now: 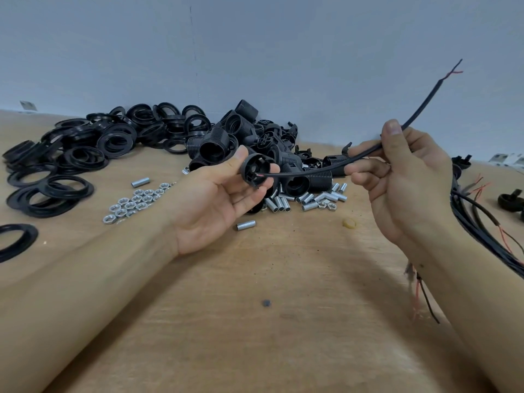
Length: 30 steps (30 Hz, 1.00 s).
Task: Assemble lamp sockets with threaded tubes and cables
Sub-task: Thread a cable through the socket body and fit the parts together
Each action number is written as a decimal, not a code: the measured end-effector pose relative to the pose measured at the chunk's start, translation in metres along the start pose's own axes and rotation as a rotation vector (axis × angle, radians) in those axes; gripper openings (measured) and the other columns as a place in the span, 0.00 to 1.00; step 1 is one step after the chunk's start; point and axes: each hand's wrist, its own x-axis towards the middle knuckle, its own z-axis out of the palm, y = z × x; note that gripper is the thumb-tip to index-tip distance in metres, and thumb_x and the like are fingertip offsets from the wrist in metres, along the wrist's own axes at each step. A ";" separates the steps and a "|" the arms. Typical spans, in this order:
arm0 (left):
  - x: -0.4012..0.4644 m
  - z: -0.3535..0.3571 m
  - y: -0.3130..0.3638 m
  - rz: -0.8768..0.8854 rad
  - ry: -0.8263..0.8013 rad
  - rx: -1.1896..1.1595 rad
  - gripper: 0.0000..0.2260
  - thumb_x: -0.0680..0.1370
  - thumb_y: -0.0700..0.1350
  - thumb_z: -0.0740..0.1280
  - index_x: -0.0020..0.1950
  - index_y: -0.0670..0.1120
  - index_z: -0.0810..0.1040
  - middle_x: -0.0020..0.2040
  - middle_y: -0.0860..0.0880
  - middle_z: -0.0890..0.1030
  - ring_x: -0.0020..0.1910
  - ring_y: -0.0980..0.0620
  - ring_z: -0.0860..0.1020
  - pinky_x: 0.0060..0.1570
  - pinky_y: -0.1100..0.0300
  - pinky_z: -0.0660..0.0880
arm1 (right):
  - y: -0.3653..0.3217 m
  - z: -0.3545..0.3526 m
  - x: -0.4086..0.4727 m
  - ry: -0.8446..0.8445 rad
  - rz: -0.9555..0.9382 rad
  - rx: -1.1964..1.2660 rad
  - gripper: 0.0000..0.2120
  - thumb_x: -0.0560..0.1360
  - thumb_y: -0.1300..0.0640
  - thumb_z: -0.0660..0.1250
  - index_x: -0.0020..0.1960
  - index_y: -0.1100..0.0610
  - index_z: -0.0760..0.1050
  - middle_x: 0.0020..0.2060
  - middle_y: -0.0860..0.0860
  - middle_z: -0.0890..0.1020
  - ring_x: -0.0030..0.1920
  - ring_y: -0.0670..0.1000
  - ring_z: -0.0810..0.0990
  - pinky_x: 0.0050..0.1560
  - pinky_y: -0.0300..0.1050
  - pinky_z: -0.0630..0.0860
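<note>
Over a wooden desk, a person's left hand holds a black socket cap between thumb and curled fingers, its open side turned toward the right. A black cable runs from the cap's centre, where a short red wire tip shows, across to the right hand, whose fingers pinch the cable with the thumb pressed on top; beyond that grip the cable rises up and to the right, ending in bared red and black strands. Behind the hands lies a heap of black threaded socket bodies, with a spread of black rings to its left against the grey wall. Silver hex nuts lie near the left wrist, and short threaded tubes are scattered beneath the socket heap, one lying apart nearer the camera. A bundle of cables lies beside the right forearm.
</note>
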 end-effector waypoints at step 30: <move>-0.003 0.006 -0.004 0.293 0.033 0.061 0.09 0.68 0.46 0.73 0.46 0.44 0.83 0.46 0.49 0.87 0.46 0.55 0.84 0.46 0.63 0.80 | 0.009 0.017 -0.021 -0.349 0.225 0.052 0.06 0.66 0.62 0.72 0.32 0.53 0.81 0.46 0.60 0.85 0.48 0.59 0.85 0.46 0.45 0.81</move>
